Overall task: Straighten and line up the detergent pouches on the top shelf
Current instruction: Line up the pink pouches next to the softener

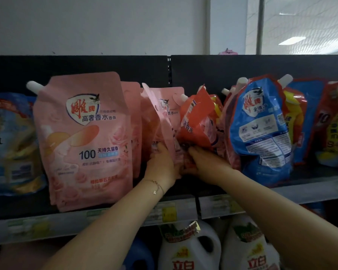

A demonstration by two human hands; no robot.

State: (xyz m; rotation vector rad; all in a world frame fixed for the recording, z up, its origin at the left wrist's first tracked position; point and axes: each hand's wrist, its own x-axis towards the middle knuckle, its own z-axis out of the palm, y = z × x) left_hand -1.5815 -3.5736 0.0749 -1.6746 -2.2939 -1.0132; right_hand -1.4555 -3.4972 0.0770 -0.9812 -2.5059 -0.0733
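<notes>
On the top shelf (310, 189), a large pink detergent pouch (84, 141) stands upright at the left front. To its right a second pink pouch (160, 121) leans, turned edge-on. My left hand (161, 165) grips its lower part. A red-orange pouch (198, 123) tilts to the right beside it, and my right hand (201, 161) holds its bottom, fingers curled under. A blue pouch (261, 129) leans left further right, with red and yellow pouches (295, 114) behind it.
A pale blue pouch (10, 145) stands at the far left. More red pouches (334, 123) fill the right end. White detergent jugs (191, 248) sit on the shelf below, behind price labels (170, 211). The black back panel (242, 69) rises behind the pouches.
</notes>
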